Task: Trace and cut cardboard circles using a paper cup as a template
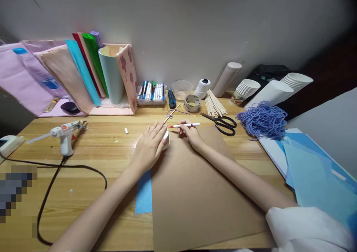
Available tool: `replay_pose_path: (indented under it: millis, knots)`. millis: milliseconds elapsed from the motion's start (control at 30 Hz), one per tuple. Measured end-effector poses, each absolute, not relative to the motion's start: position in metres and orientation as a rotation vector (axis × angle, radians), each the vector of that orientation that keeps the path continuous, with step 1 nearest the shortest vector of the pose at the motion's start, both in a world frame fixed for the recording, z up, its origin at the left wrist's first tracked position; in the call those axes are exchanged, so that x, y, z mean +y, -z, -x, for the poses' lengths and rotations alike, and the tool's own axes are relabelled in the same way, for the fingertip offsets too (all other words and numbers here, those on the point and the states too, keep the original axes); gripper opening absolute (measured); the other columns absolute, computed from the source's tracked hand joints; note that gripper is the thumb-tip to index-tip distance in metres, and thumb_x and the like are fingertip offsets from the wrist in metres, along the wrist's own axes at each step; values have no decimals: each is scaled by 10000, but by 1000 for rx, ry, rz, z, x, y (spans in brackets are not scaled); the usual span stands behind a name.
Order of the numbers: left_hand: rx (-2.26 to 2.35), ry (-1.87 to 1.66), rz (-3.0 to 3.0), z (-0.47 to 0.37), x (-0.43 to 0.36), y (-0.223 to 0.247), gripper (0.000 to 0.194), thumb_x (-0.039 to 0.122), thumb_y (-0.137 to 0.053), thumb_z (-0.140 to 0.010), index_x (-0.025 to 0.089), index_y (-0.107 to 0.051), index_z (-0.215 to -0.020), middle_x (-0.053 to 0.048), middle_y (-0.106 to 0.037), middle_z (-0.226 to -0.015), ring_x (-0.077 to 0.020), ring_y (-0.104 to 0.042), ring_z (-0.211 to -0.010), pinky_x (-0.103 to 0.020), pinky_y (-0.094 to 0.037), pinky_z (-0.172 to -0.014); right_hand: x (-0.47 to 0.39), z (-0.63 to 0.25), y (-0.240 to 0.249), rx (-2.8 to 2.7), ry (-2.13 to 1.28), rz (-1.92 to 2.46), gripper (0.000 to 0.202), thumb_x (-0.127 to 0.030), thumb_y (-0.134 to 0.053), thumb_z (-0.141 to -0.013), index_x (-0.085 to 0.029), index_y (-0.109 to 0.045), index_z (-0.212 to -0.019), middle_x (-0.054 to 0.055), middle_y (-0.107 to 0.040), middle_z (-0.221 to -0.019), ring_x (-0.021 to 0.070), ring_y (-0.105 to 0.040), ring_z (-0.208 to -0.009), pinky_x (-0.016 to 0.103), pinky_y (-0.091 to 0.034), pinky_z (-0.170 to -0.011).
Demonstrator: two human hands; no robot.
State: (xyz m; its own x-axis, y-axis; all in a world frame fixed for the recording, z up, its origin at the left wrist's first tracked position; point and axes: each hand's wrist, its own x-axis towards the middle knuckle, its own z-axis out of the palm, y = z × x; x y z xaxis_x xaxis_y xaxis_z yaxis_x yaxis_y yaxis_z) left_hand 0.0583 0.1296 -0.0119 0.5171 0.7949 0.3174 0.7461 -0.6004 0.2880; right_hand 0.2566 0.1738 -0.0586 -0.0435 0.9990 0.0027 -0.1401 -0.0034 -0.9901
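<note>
1. Left hand (148, 145): fingers stretched out, thumb set apart, laid over a white round object (166, 143) near the far end of the cardboard.
2. That object is mostly covered by the hand; possibly a paper cup, but the view is too poor to be sure.
3. Right hand (192, 136): fingertips pinching a white marker (193, 125) with a red band. Marker lies nearly level, its red tip pointing left toward the left hand, near the white object. Contact between the two cannot be made out.
4. Brown cardboard sheet (195, 196) flat on the wooden tabletop (117, 196), under the right forearm. Blue sheet (143, 198) shows beside its left edge.
5. Beyond the hands: thin wooden stick (174, 111), slanted, with a purple cord (170, 114) by it; roll of tape (192, 103); box of markers (151, 93); bundle of pale sticks (214, 104).
6. Right of the marker: black-handled scissors (223, 125), blades apart. Farther right, a heap of purple-blue cord (262, 121).
7. Left side: white glue gun (66, 136) on the tabletop, black cable trailing, well apart from both hands.
</note>
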Motion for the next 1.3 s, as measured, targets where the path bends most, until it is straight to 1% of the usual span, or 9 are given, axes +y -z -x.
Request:
replay_pose_path:
  millis: [100, 267, 500, 700, 933, 1133, 1300]
  knots:
    - [1344, -652, -2681, -57, 132, 15, 460, 269, -314, -966, 196, -333, -1420, -65, -372, -1477, -215, -252, -1400, -457, -253, -1139, 170, -259, 59, -1190, -1317, 1075, 222, -400, -579, -777, -196, -541, -856, -28, -568, -694, 109, -511, -624, 236, -415, -605]
    - [1325, -682, -2716, -56, 134, 16, 502, 225, -385, -937, 213, -304, -1432, -68, -403, -1458, -217, -288, -1386, -451, -295, -1123, 169, -263, 59, -1239, -1278, 1115, 196, -388, -542, -836, -198, -542, -887, -17, -571, -712, 126, -530, -664, 260, -430, -656]
    - [1326, -649, -2707, -56, 134, 16, 537, 180, -449, -896, 176, -335, -1420, -76, -414, -1450, -222, -327, -1363, -369, -332, -1098, 165, -263, 51, -1340, -1257, 1209, 103, -297, -521, -860, -195, -535, -862, 2, -587, -772, 129, -578, -700, 250, -449, -659]
    - [1288, -665, -2684, -56, 136, 16, 539, 156, -458, -876, 136, -360, -1405, -105, -414, -1443, -242, -340, -1352, -363, -333, -1085, 165, -263, 48, -1370, -1264, 1275, 59, -254, -533, -845, -198, -543, -828, 7, -613, -768, 139, -612, -717, 242, -472, -641]
    - [1264, -686, -2677, -57, 138, 17, 563, 144, -465, -866, 133, -345, -1416, -119, -401, -1450, -255, -343, -1351, -394, -307, -1102, 165, -263, 48, -1381, -1305, 1305, 21, -220, -549, -823, -205, -557, -835, 7, -649, -789, 147, -644, -748, 248, -501, -662]
    - [1263, -692, -2681, -59, 138, 15, 562, 135, -471, -861, 129, -356, -1410, -122, -412, -1443, -251, -353, -1347, -391, -310, -1103, 164, -265, 44, -1420, -1258, 1318, 29, -190, -537, -801, -193, -562, -786, 5, -641, -743, 142, -615, -687, 236, -461, -603]
    - [1282, -724, -2674, -58, 137, 16, 552, 150, -477, -861, 134, -368, -1403, -122, -426, -1434, -252, -360, -1342, -405, -308, -1108, 164, -266, 42, -1533, -1163, 1315, 73, -156, -525, -782, -185, -534, -716, -10, -608, -689, 126, -552, -623, 233, -401, -581]
